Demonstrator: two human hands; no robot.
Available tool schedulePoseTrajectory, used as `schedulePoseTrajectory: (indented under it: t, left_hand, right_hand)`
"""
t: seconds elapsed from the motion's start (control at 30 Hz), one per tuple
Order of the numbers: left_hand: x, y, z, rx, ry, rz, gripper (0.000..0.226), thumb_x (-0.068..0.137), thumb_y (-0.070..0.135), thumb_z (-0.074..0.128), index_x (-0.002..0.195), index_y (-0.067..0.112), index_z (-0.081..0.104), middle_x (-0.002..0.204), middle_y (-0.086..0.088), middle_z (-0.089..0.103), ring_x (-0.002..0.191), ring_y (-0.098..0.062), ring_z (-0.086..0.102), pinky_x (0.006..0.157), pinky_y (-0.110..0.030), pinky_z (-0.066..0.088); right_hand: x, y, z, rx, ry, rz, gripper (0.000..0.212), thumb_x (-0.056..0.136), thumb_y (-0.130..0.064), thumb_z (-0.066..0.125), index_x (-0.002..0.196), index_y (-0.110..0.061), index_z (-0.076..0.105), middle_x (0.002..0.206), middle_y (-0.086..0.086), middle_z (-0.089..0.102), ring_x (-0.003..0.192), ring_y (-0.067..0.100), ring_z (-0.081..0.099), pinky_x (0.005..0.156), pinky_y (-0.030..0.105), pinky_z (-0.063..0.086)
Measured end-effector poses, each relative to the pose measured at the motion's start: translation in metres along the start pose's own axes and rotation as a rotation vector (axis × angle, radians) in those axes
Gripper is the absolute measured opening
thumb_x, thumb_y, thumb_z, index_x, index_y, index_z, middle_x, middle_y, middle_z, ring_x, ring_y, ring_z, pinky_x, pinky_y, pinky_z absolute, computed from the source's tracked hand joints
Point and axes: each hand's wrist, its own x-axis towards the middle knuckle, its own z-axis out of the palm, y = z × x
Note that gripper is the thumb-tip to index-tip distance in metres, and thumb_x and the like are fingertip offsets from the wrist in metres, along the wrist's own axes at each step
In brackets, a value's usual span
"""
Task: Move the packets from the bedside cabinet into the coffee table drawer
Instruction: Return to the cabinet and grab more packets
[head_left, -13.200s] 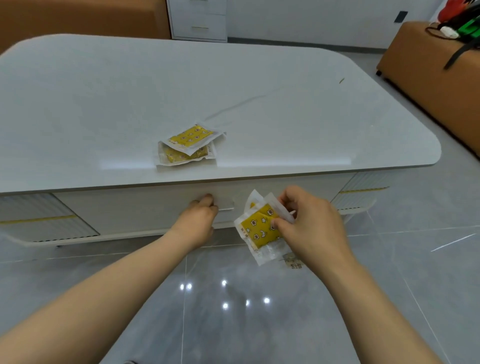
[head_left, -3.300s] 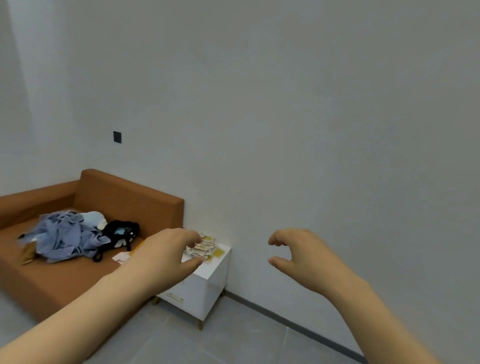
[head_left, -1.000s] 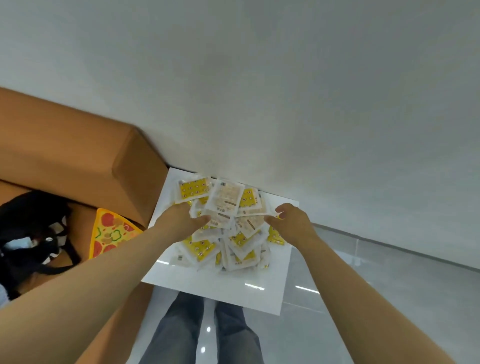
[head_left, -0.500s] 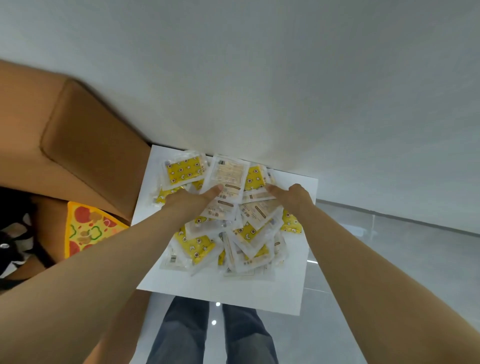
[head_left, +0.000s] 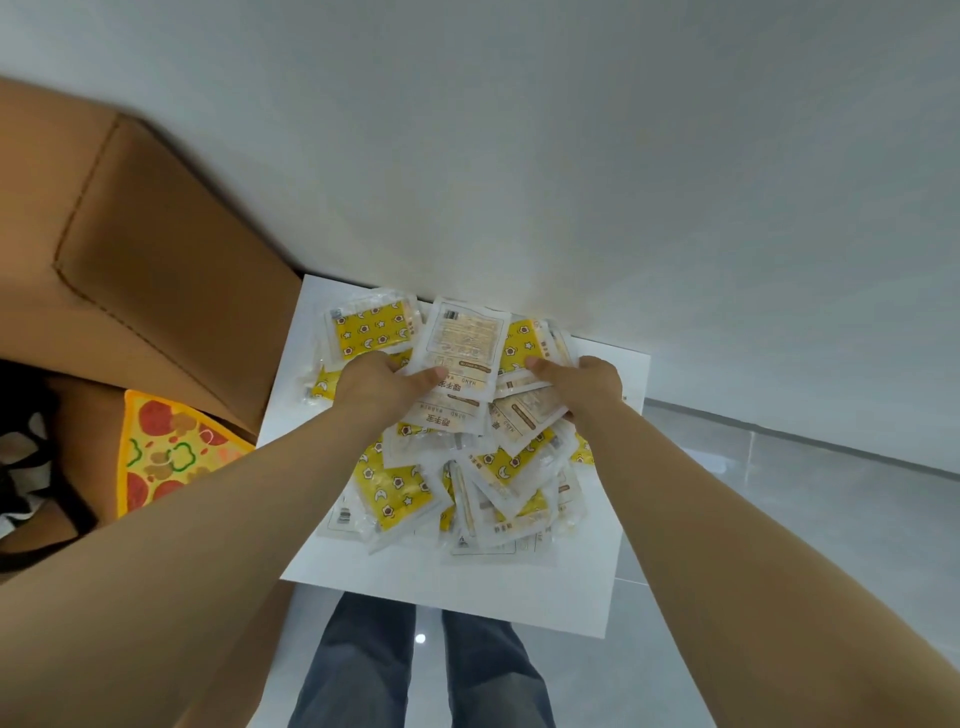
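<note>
A heap of yellow and white packets (head_left: 457, 467) covers the white top of the bedside cabinet (head_left: 467, 587), which stands against the wall. My left hand (head_left: 379, 387) lies on the heap's upper left and pinches a white packet (head_left: 462, 348) with its thumb on top. My right hand (head_left: 582, 384) is at the heap's upper right, its thumb on packets and its fingers curled under them. The coffee table and its drawer are out of view.
An orange-brown sofa arm (head_left: 156, 270) stands directly left of the cabinet, with a pizza-slice cushion (head_left: 161, 452) on the seat. A grey wall (head_left: 571, 156) rises right behind the cabinet. My legs in jeans (head_left: 431, 670) stand on grey floor tiles in front.
Both hands have closed tighter on packets at the back of the heap. The view has shifted slightly; the heap itself lies as before.
</note>
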Motion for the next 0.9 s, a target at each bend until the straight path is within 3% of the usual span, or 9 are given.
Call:
schedulePoseTrajectory:
  t: [0.13,0.23,0.33,0.43,0.53,0.63,0.73,0.9]
  left_hand:
    - [-0.001,0.000,-0.002,-0.133,-0.039,0.013,0.036,0.077,0.044,0.074,0.066,0.017,0.052,0.077,-0.002,0.060,0.073,-0.021,0.058,0.055,-0.027,0.044]
    - [-0.007,0.000,-0.008,-0.218,-0.035,0.007,0.029,0.077,0.033,0.076,0.074,0.015,0.054,0.082,-0.005,0.063,0.076,-0.024,0.061,0.057,-0.029,0.049]
    - [-0.019,0.000,-0.016,-0.304,-0.042,-0.006,0.027,0.077,0.022,0.078,0.088,0.009,0.058,0.093,-0.009,0.066,0.082,-0.028,0.067,0.061,-0.035,0.059]
    - [-0.039,-0.003,-0.026,-0.369,-0.058,-0.001,0.023,0.079,0.011,0.075,0.090,0.006,0.055,0.092,-0.014,0.067,0.082,-0.032,0.068,0.062,-0.037,0.060]
    - [-0.063,-0.002,-0.038,-0.371,-0.032,0.029,0.025,0.080,0.010,0.074,0.094,0.002,0.055,0.094,-0.017,0.070,0.082,-0.032,0.069,0.073,-0.046,0.059]
    - [-0.090,0.002,-0.049,-0.348,-0.008,0.057,0.022,0.080,0.012,0.073,0.087,0.005,0.054,0.092,-0.014,0.070,0.079,-0.029,0.069,0.067,-0.040,0.059]
    - [-0.122,0.008,-0.063,-0.322,0.012,0.112,0.022,0.080,0.012,0.073,0.086,0.004,0.054,0.093,-0.014,0.070,0.078,-0.026,0.069,0.060,-0.034,0.057]
    - [-0.180,0.023,-0.088,-0.292,0.065,0.186,0.024,0.080,0.013,0.073,0.088,0.000,0.055,0.088,-0.008,0.070,0.077,-0.023,0.068,0.065,-0.038,0.058]
  right_hand:
    - [-0.008,0.001,-0.002,0.183,-0.013,-0.008,0.025,0.075,-0.024,0.080,0.083,-0.014,0.059,0.090,0.006,0.067,0.084,0.026,0.066,0.079,0.040,0.057]
    - [-0.016,0.004,-0.008,0.193,-0.001,-0.068,0.021,0.078,-0.022,0.077,0.080,-0.015,0.058,0.082,0.003,0.065,0.082,0.026,0.066,0.077,0.039,0.057]
    - [-0.029,0.009,-0.016,0.191,0.060,-0.117,0.021,0.080,-0.022,0.075,0.080,-0.014,0.056,0.076,-0.001,0.060,0.074,0.021,0.061,0.069,0.033,0.054]
    - [-0.049,0.013,-0.027,0.183,0.128,-0.168,0.021,0.081,-0.023,0.073,0.085,-0.010,0.057,0.075,-0.001,0.058,0.069,0.017,0.057,0.059,0.026,0.048]
    - [-0.074,0.016,-0.040,0.160,0.174,-0.211,0.023,0.082,-0.024,0.073,0.085,-0.009,0.056,0.076,-0.001,0.058,0.069,0.016,0.057,0.062,0.028,0.050]
    - [-0.101,0.019,-0.053,0.128,0.210,-0.255,0.024,0.082,-0.024,0.072,0.082,-0.009,0.054,0.076,0.002,0.058,0.069,0.019,0.057,0.066,0.035,0.052]
    - [-0.133,0.016,-0.071,0.107,0.232,-0.323,0.026,0.082,-0.023,0.072,0.077,-0.011,0.050,0.071,0.000,0.055,0.063,0.016,0.053,0.053,0.026,0.045]
    - [-0.190,0.003,-0.112,0.058,0.272,-0.478,0.031,0.082,-0.021,0.071,0.073,-0.014,0.043,0.064,-0.004,0.048,0.054,0.010,0.043,0.047,0.019,0.032]
